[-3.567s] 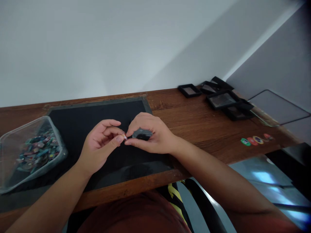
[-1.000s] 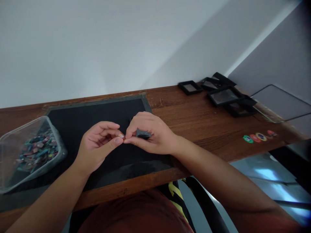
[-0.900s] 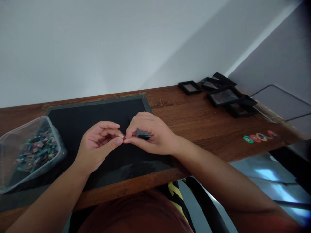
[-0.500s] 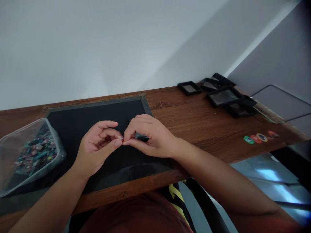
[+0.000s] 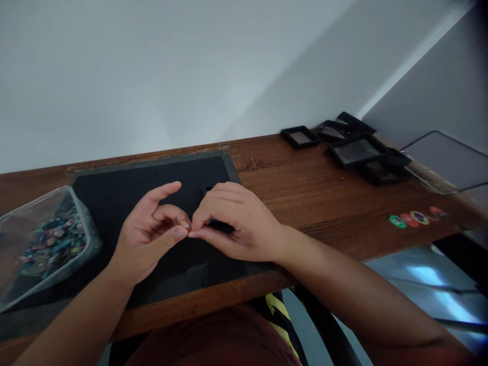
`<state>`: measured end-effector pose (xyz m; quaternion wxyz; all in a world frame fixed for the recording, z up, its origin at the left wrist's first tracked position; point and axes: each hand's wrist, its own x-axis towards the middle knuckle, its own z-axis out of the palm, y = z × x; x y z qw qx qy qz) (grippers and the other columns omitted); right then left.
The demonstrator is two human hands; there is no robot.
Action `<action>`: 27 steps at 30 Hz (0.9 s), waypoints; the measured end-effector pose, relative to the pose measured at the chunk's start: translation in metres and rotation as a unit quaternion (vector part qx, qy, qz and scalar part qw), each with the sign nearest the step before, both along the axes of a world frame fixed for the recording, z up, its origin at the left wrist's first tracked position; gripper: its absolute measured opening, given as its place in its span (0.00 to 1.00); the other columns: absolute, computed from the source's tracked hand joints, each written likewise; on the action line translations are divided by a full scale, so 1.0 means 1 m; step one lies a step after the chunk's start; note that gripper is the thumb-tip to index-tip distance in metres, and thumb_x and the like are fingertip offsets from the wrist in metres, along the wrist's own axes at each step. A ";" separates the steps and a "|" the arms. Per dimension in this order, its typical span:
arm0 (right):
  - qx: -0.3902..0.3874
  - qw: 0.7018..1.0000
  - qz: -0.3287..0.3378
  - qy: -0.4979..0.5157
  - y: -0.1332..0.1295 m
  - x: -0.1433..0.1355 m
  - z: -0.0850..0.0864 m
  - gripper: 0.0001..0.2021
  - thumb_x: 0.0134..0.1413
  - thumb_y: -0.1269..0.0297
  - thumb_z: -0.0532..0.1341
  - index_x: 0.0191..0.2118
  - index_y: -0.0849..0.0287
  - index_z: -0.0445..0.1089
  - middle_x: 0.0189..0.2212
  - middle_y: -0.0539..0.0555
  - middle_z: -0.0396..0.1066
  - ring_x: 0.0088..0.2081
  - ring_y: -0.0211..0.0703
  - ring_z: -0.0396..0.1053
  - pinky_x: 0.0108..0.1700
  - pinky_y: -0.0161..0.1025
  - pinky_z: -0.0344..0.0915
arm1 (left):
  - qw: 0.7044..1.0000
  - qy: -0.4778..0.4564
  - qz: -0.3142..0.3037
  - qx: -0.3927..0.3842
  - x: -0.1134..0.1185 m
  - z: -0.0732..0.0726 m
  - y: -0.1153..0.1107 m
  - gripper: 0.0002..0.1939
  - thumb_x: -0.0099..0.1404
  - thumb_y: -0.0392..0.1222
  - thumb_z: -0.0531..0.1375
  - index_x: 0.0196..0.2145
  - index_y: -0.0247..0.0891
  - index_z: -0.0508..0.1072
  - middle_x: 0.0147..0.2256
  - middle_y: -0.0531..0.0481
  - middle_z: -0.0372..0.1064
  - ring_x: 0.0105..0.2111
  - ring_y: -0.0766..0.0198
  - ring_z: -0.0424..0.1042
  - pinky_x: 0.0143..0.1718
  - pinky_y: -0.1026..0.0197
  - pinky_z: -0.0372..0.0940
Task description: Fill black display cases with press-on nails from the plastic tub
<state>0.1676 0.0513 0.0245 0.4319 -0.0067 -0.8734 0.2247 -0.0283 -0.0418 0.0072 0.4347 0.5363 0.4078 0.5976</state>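
My left hand point(image 5: 147, 236) pinches a tiny pale, yellowish piece point(image 5: 185, 224) between thumb and a bent finger, with one other finger raised. Meeting it from the right, my right hand point(image 5: 238, 221) has thumb and forefinger pressed together at the same piece. The fingertips cover most of it, so its kind is unclear. Both hands hover over a black mat point(image 5: 160, 178). Partly hidden behind my right hand is a small black object point(image 5: 221, 224), perhaps a frame. A clear plastic tub point(image 5: 84, 218) of small multicoloured chips point(image 5: 57, 239) stands left of my left hand.
Several black frames with clear windows point(image 5: 358, 151) lie piled at the back right, and a single frame point(image 5: 300, 137) sits beside them. Several round coloured badges point(image 5: 409, 219) lie near the right end of the wooden table point(image 5: 290, 183). A wall point(image 5: 171, 76) rises behind.
Both hands have shifted slightly down and left together, still meeting at the fingertips. The raised finger of my left hand has lifted higher. The view has turned a little.
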 end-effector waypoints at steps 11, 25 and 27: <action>0.026 1.000 -0.006 0.015 -0.004 0.001 0.001 0.03 0.68 0.70 0.62 0.39 0.60 0.71 0.34 0.49 0.76 0.35 0.36 0.70 0.40 0.38 0.62 | 1.000 -0.005 -0.026 -0.003 0.002 0.006 -0.004 0.29 0.64 0.37 0.71 0.59 0.58 0.75 0.30 0.56 0.76 0.30 0.74 0.74 0.36 0.76 0.73; 0.036 0.999 -0.008 0.010 -0.006 0.002 0.001 0.05 0.69 0.69 0.62 0.38 0.59 0.71 0.33 0.49 0.75 0.35 0.36 0.70 0.41 0.38 0.62 | 0.999 -0.001 -0.052 -0.010 -0.001 0.004 -0.003 0.26 0.64 0.38 0.71 0.57 0.56 0.76 0.30 0.55 0.76 0.30 0.70 0.75 0.36 0.71 0.75; 0.028 1.000 0.001 0.012 -0.003 0.002 0.002 0.05 0.69 0.68 0.63 0.37 0.59 0.71 0.32 0.49 0.75 0.35 0.36 0.70 0.41 0.37 0.62 | 0.998 -0.005 -0.058 -0.024 -0.004 0.001 0.001 0.24 0.64 0.38 0.71 0.56 0.55 0.77 0.30 0.55 0.76 0.30 0.71 0.75 0.36 0.72 0.74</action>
